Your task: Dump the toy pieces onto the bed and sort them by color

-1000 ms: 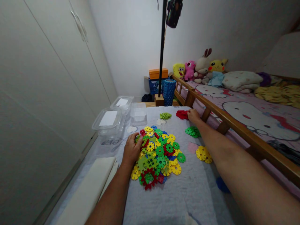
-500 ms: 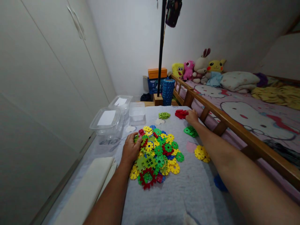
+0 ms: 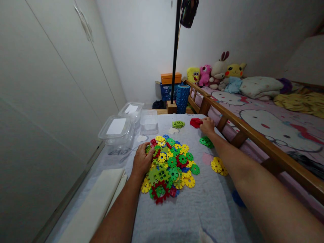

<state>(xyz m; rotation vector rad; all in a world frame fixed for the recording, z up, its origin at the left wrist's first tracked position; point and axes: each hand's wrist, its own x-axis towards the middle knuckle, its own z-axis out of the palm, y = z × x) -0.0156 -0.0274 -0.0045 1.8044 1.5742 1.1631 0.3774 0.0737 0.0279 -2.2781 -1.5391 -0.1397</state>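
Note:
A mixed heap of plastic interlocking building pieces [image 3: 173,163], in yellow, green, red and blue, lies in the middle of the cloth-covered table. My left hand [image 3: 143,157] rests against the heap's left edge, fingers apart and slightly bent. At the far right corner, my right hand [image 3: 207,126] has its fingers closed at the end of a small group of red building pieces [image 3: 195,123]; its fingertips are partly hidden. Sorted groups lie nearby: light green pieces [image 3: 178,124], green discs [image 3: 206,142], yellow discs [image 3: 219,166] and blue pieces [image 3: 238,198], partly behind my right forearm.
Clear plastic boxes with lids [image 3: 116,128] stand at the table's far left, beside an open clear container [image 3: 149,121]. A folded cream cloth [image 3: 98,202] lies at the near left. The bed's wooden rail [image 3: 238,124] runs along the right; a black pole [image 3: 174,54] rises behind the table.
The view has shifted slightly. My right hand stays at the red pieces, its fingers a little changed in pose. My left hand stays beside the heap.

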